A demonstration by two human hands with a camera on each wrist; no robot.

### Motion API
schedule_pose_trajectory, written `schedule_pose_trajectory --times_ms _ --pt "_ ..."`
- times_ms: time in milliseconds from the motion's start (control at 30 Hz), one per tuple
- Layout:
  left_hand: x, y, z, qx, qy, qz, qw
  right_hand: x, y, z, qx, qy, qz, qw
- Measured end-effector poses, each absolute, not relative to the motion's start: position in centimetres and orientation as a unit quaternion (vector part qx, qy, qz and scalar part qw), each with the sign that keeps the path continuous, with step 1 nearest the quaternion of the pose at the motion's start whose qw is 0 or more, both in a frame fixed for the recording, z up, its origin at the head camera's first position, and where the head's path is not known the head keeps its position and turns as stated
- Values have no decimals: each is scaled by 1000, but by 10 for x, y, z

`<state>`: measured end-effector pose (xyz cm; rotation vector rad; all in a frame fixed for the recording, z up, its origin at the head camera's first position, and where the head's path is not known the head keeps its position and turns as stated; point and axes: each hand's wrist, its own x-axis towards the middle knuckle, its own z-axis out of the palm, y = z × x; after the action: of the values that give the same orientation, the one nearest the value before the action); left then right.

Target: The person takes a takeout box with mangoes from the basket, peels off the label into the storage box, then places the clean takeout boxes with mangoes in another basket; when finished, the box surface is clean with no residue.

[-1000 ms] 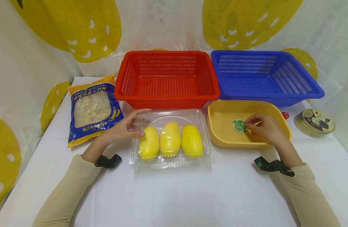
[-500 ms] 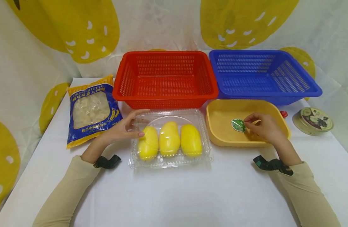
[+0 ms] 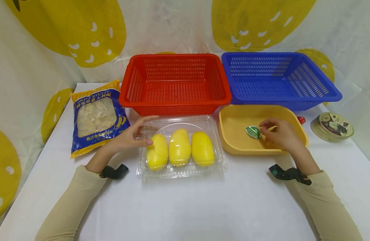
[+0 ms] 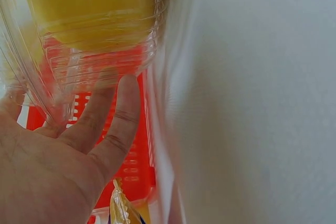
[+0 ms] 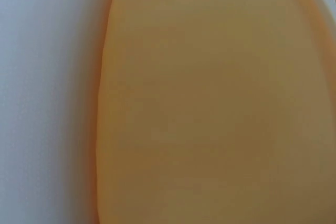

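Note:
Three yellow mangoes lie side by side in a clear plastic clamshell box, its lid down. My left hand holds the box's left end, thumb on the lid and fingers spread along the side; the left wrist view shows fingertips against the ribbed plastic wall. Over the yellow basin, my right hand pinches a small green and white label by its right edge. Only the basin and white cloth show in the right wrist view, without the hand or label.
Behind stand a red basket and a blue basket. A blue and yellow orecchiette bag lies at the left. To the right are a round tin and a small red object, partly hidden by the basin.
The label has tilted in my right hand and looks narrower, its left side turned. My left hand and the mango box have kept their place; the whole view has shifted slightly.

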<state>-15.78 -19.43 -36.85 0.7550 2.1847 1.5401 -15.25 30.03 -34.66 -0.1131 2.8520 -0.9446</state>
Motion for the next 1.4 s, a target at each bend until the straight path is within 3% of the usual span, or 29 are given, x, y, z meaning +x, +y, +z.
schedule_pose_trajectory --times_ms 533,1067,1400 --pt "-154 -195 -364 255 788 530 182 -149 310 -340 -51 933 -350 -66" --pt "-146 -193 -365 234 808 516 159 -145 340 -317 16 938 -343 -48" --pt "-141 -193 -368 240 812 509 156 -145 365 -304 9 938 -341 -60"
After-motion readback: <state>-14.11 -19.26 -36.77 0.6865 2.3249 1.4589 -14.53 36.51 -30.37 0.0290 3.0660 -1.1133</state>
